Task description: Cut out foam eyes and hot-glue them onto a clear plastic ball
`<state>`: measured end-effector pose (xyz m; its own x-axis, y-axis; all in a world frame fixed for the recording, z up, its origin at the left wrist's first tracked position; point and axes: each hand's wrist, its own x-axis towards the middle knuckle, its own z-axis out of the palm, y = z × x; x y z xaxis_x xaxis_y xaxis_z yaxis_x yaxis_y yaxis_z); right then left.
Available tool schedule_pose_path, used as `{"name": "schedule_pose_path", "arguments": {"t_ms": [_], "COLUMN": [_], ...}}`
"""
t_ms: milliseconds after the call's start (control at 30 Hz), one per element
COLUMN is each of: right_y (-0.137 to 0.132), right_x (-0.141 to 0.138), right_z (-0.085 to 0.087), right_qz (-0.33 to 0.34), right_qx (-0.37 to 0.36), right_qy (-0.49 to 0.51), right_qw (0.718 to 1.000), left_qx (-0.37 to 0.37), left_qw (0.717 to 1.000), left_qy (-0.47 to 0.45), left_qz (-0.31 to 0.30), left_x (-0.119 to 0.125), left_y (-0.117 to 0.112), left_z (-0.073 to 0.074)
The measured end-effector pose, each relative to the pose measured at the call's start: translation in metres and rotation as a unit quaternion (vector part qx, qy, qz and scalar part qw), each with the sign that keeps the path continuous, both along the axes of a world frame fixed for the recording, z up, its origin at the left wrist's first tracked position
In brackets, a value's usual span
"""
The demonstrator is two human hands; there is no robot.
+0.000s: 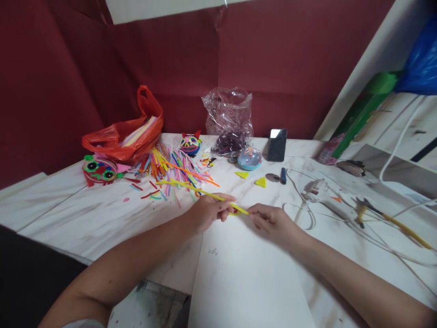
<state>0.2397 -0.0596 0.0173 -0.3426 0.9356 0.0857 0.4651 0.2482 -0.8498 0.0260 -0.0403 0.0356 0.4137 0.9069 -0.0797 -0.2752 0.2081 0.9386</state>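
In the head view, the left hand (pixel 210 213) has its fingers closed around a yellow fuzzy strip (pixel 196 187), which slants across the bench (pixel 109 205) above a white sheet (pixel 249 282). The right hand (pixel 273 223) pinches the strip's right end, thumb and forefinger nearly together. A small red thing beneath the strip, beside the left fingers, is too hidden to identify. The strip's far end reaches a heap of coloured strips (pixel 170 165) before a red bag (pixel 150 111). Two yellow triangles (pixel 260 182) lie beyond the hands, near a light-blue ball (pixel 250 160) and an upright phone (pixel 277 146).
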Motion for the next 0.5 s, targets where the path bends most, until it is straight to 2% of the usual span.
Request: {"name": "schedule_pose_path", "arguments": {"t_ms": [167, 333, 500], "right_y": [-0.004, 0.002, 0.012], "right_x": [-0.003, 0.003, 0.016], "right_z": [-0.003, -0.003, -0.009], "right_qz": [0.015, 0.002, -0.015], "right_qx": [0.053, 0.144, 0.214], "right_qy": [-0.06, -0.142, -0.203], "right_qw": [0.997, 0.979, 0.955], "left_qx": [0.035, 0.056, 0.054], "left_qw": [0.998, 0.982, 0.97], "left_qy": [0.019, 0.038, 0.004], "left_qz": [0.058, 0.176, 0.235], "left_x": [0.0, -0.012, -0.029], "left_y": [0.0, 0.02, 0.041], "left_z": [-0.004, -0.009, -0.01]}}
